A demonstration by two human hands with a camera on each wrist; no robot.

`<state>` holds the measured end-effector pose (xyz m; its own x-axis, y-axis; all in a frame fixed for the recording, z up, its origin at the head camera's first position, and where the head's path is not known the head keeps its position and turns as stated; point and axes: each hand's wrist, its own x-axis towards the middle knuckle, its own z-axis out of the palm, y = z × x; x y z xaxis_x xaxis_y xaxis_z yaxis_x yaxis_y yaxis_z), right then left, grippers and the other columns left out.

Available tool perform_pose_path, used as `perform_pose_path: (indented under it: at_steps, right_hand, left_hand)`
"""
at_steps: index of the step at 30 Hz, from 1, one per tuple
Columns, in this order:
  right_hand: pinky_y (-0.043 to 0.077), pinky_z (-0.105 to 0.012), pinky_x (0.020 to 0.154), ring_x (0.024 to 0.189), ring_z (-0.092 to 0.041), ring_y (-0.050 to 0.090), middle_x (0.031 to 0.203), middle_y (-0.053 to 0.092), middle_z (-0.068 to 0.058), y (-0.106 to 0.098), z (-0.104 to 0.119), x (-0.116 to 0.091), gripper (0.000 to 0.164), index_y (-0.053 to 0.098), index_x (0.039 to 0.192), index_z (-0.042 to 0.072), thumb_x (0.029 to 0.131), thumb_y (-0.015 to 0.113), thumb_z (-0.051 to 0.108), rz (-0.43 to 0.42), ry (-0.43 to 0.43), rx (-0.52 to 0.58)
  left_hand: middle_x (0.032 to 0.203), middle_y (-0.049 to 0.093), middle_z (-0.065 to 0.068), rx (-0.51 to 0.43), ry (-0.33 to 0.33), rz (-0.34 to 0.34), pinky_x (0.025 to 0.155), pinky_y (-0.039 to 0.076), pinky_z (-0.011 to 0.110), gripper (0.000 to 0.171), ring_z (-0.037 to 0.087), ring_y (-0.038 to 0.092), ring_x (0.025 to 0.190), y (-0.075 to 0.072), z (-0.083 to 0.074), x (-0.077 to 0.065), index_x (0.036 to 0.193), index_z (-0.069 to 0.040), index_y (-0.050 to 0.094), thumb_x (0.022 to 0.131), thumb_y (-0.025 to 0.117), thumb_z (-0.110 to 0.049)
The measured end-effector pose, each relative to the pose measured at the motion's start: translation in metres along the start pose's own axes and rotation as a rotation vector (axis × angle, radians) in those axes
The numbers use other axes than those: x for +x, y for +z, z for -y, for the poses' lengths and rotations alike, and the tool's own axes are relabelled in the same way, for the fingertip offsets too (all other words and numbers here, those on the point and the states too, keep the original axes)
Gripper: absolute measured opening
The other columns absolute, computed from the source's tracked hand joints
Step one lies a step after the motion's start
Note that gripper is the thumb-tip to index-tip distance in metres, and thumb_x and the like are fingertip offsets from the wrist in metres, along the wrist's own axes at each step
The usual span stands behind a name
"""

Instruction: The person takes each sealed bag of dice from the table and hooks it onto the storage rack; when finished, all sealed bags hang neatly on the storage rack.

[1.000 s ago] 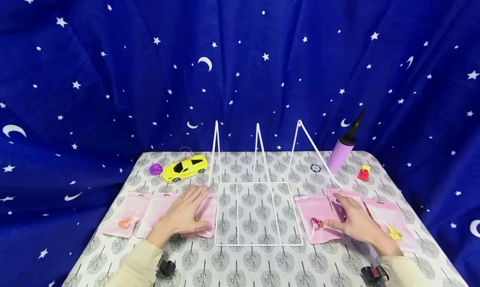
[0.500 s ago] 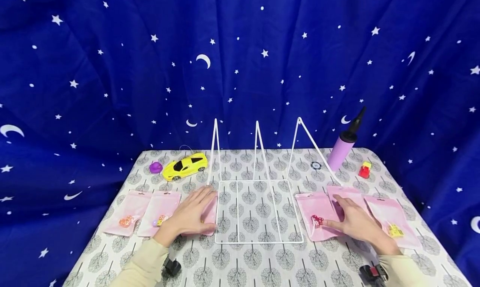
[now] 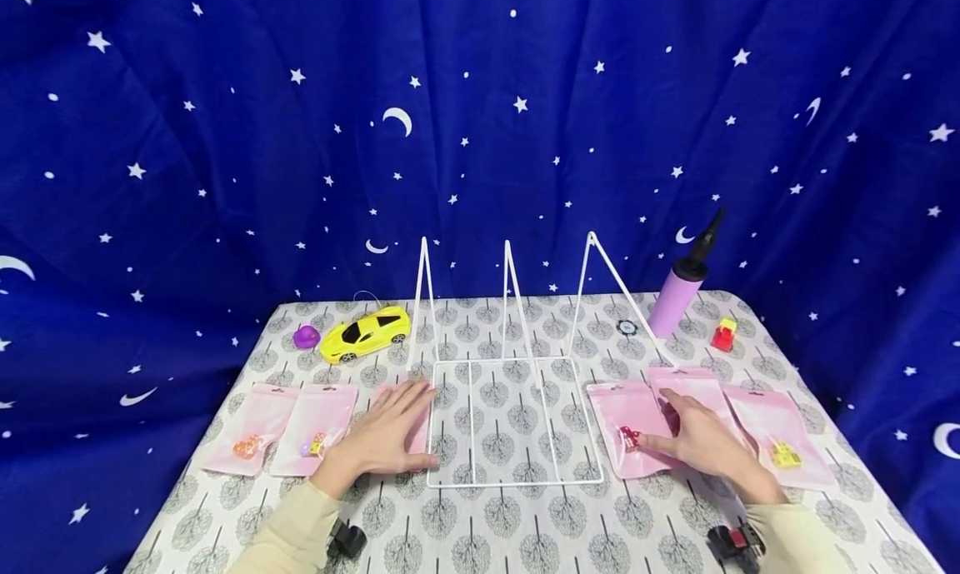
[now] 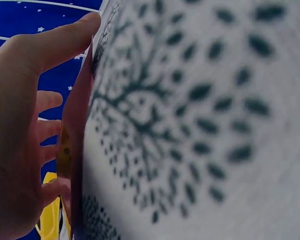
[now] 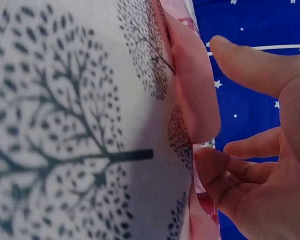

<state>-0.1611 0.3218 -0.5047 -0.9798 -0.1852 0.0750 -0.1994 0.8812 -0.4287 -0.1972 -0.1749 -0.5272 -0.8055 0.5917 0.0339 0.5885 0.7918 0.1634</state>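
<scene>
My left hand (image 3: 381, 434), thumb and fingers spread, lies over a pink zip bag (image 3: 417, 432) left of the white wire rack (image 3: 516, 484), hiding much of it. In the left wrist view the thumb (image 4: 60, 47) reaches along the bag's edge. My right hand (image 3: 703, 437) hovers at two overlapping pink bags right of the rack, its fingers loosely bent. Its thumb is near the red dice (image 3: 628, 439) in the nearer bag (image 3: 622, 399); the other bag (image 3: 690, 382) is partly under the hand. In the right wrist view a gap shows between thumb and fingers (image 5: 212, 167).
Two pink bags (image 3: 255, 403) (image 3: 330, 399) with small dice lie at left, another (image 3: 780, 416) with yellow dice at right. Behind are a purple toy (image 3: 306, 336), yellow toy car (image 3: 365, 334), round chip (image 3: 627, 327), purple hand pump (image 3: 675, 303) and red-yellow toy (image 3: 723, 335).
My left hand has shifted slightly right over its bag, uncovering the dice in the bag beside it. The right hand has stayed almost in place. The head view has swung slightly.
</scene>
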Motion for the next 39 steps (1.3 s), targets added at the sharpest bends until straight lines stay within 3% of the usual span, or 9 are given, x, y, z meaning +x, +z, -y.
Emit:
perform_pose_path:
  at_steps: [3, 7, 10, 14, 17, 20, 24, 31, 39]
  right_hand:
    - [0.051, -0.057, 0.086, 0.096, -0.039, 0.062, 0.104, 0.063, -0.025, 0.0029, 0.0008, 0.0009, 0.103, 0.042, 0.138, -0.014, 0.071, 0.081, 0.052, 0.009, 0.021, 0.004]
    - [0.046, -0.063, 0.093, 0.111, -0.052, 0.056, 0.119, 0.059, -0.036, 0.0051, 0.0014, -0.0001, 0.104, 0.041, 0.14, -0.013, 0.07, 0.082, 0.053, 0.019, 0.038, 0.025]
    - [0.046, -0.063, 0.093, 0.111, -0.053, 0.056, 0.121, 0.058, -0.037, 0.0051, 0.0016, -0.0003, 0.102, 0.042, 0.138, -0.014, 0.07, 0.082, 0.051, 0.017, 0.041, 0.038]
    - [0.051, -0.054, 0.085, 0.093, -0.036, 0.062, 0.102, 0.066, -0.023, 0.0051, 0.0007, -0.0007, 0.095, 0.046, 0.135, -0.012, 0.07, 0.083, 0.046, 0.025, 0.067, 0.054]
    - [0.051, -0.047, 0.078, 0.083, -0.024, 0.057, 0.092, 0.064, -0.011, 0.005, 0.0, -0.0003, 0.093, 0.046, 0.136, -0.011, 0.07, 0.085, 0.041, 0.04, 0.094, 0.075]
    - [0.05, -0.038, 0.07, 0.077, -0.019, 0.053, 0.087, 0.061, -0.008, 0.0057, 0.0004, 0.0009, 0.094, 0.043, 0.138, -0.011, 0.07, 0.086, 0.038, 0.053, 0.113, 0.117]
    - [0.037, -0.024, 0.058, 0.065, -0.01, 0.043, 0.076, 0.05, -0.002, 0.0074, 0.0009, 0.0023, 0.092, 0.042, 0.14, -0.009, 0.07, 0.086, 0.031, 0.063, 0.146, 0.2]
    - [0.042, -0.023, 0.054, 0.063, -0.01, 0.047, 0.079, 0.056, -0.003, 0.0095, -0.002, 0.0009, 0.085, 0.043, 0.139, -0.01, 0.071, 0.084, 0.021, 0.074, 0.247, 0.364]
    - [0.043, -0.021, 0.051, 0.06, -0.007, 0.047, 0.079, 0.054, -0.004, 0.0108, -0.0061, -0.0023, 0.06, 0.049, 0.124, -0.014, 0.076, 0.078, 0.006, 0.101, 0.266, 0.569]
  left_hand:
    - [0.163, 0.016, 0.011, 0.008, 0.002, 0.013, 0.119, 0.017, 0.058, 0.11, 0.036, 0.018, 0.149, -0.0009, -0.0022, 0.0007, 0.156, -0.014, 0.021, 0.076, 0.051, -0.082]
    - [0.163, 0.014, 0.01, 0.013, -0.003, 0.047, 0.119, 0.016, 0.059, 0.11, 0.035, 0.016, 0.149, -0.0006, -0.0041, 0.0012, 0.156, -0.014, 0.02, 0.076, 0.05, -0.083]
    - [0.163, 0.015, 0.009, 0.02, -0.006, 0.051, 0.119, 0.015, 0.059, 0.11, 0.035, 0.016, 0.149, 0.0007, -0.0042, 0.0019, 0.156, -0.014, 0.02, 0.075, 0.051, -0.083]
    - [0.163, 0.018, 0.01, 0.014, 0.01, 0.04, 0.119, 0.016, 0.06, 0.109, 0.035, 0.018, 0.149, 0.0014, -0.0046, 0.0028, 0.156, -0.013, 0.023, 0.076, 0.054, -0.08]
    - [0.162, 0.019, 0.011, -0.004, 0.022, 0.035, 0.118, 0.015, 0.062, 0.109, 0.037, 0.019, 0.148, 0.0012, -0.005, 0.0032, 0.155, -0.011, 0.025, 0.076, 0.056, -0.078]
    - [0.163, 0.018, 0.01, -0.006, 0.015, 0.043, 0.119, 0.014, 0.061, 0.11, 0.036, 0.018, 0.148, 0.0016, -0.0046, 0.0029, 0.155, -0.012, 0.023, 0.075, 0.057, -0.079]
    - [0.163, 0.017, 0.009, -0.007, 0.0, 0.054, 0.119, 0.014, 0.06, 0.111, 0.035, 0.017, 0.149, 0.0014, -0.0037, 0.002, 0.156, -0.013, 0.022, 0.074, 0.057, -0.079]
    - [0.163, 0.018, 0.01, -0.009, -0.001, 0.052, 0.119, 0.016, 0.06, 0.109, 0.035, 0.019, 0.148, 0.0008, -0.0039, 0.001, 0.155, -0.012, 0.025, 0.074, 0.057, -0.079]
    - [0.163, 0.017, 0.009, 0.001, 0.002, 0.057, 0.119, 0.017, 0.059, 0.11, 0.035, 0.019, 0.148, -0.0001, -0.0045, 0.0013, 0.155, -0.013, 0.025, 0.074, 0.056, -0.081]
